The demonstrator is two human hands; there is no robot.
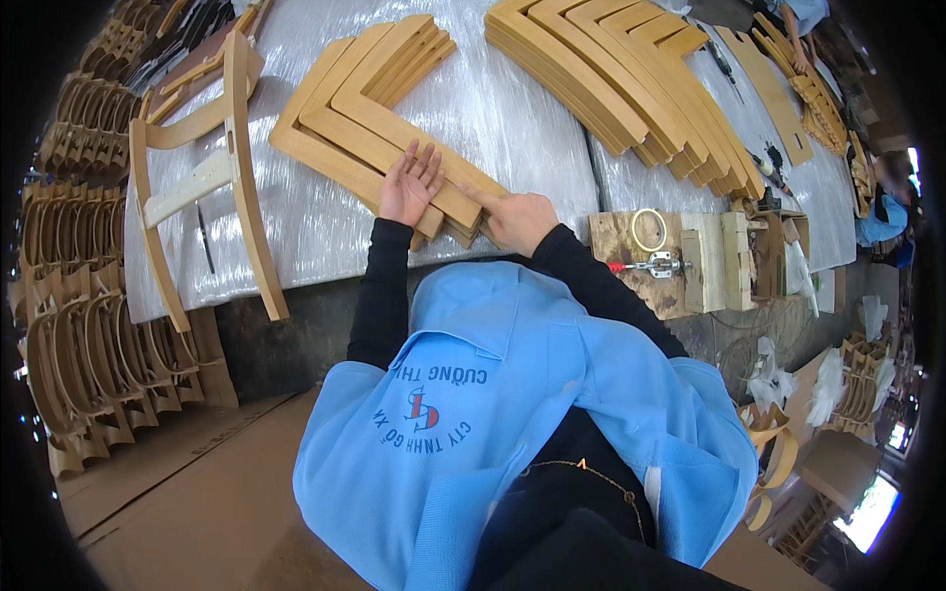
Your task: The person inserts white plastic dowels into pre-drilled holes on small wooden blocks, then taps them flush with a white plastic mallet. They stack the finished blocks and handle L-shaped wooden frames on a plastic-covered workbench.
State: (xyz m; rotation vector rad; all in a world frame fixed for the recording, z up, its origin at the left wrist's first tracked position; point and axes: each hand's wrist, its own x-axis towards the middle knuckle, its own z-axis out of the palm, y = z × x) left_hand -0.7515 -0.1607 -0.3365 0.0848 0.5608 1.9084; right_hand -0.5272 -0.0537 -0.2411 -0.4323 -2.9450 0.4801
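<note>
My left hand (412, 187) is palm up with its fingers apart and holds nothing. It rests over a stack of L-shaped wooden frame pieces (345, 148) on the table in front of me. At the near right end of that stack, my right hand (520, 221) lays its stretched index finger along the upper face of a wooden frame piece (424, 148). Its other fingers curl at the end of that piece and are partly hidden. The pieces are smooth, light brown and stacked in several layers.
A wooden chair frame (236, 148) stands at left on the plastic-covered table (532, 187). More L-shaped pieces (601, 69) are stacked at the far right. A clamp jig (660, 264) sits on a board to my right. Curved wooden parts (79, 325) fill the left side. A co-worker (882, 212) is at far right.
</note>
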